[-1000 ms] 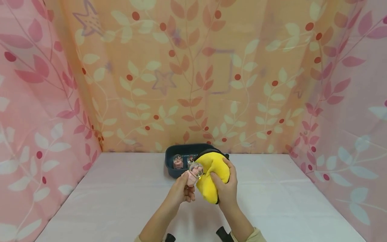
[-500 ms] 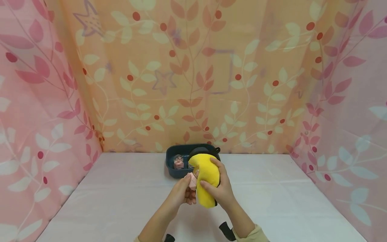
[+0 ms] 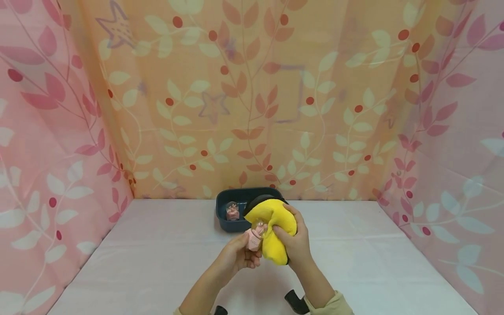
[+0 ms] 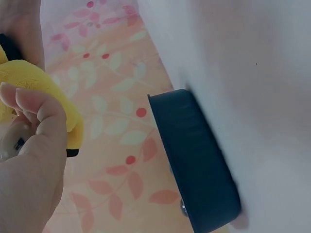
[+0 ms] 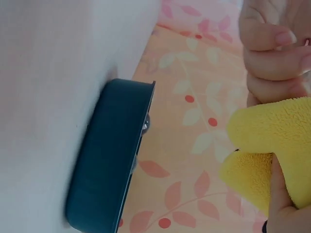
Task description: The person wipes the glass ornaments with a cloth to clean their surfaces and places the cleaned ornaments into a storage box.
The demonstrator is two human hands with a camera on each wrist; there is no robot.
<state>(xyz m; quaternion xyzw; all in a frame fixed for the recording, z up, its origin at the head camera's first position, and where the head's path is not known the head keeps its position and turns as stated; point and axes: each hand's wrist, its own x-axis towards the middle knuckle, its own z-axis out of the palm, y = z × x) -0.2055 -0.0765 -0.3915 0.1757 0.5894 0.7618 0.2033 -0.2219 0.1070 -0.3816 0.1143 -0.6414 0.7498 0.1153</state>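
In the head view my left hand (image 3: 235, 253) holds a small snow globe (image 3: 253, 241) by its pale pink base, the clear dome tilted up to the right. My right hand (image 3: 298, 240) grips a folded yellow plush cloth (image 3: 280, 214) with black edging, its thumb pressed into the fold. The cloth lies against the dome and covers part of it. From the left wrist view, the fingers of my left hand (image 4: 41, 155) curl in front of the cloth (image 4: 36, 77). In the right wrist view the cloth (image 5: 291, 124) hides most of the right hand.
Behind the hands, a dark teal tub (image 3: 226, 225) stands on the white table (image 3: 157, 253) near the back wall. Inside its left part is another pink-based snow globe (image 3: 232, 211); the cloth blocks its right part. Patterned curtains enclose three sides.
The cloth wrapped over the dome half a second ago, then drew back and opened to the right, so the dome shows again. The left hand, still holding the snow globe, shifted slightly right.
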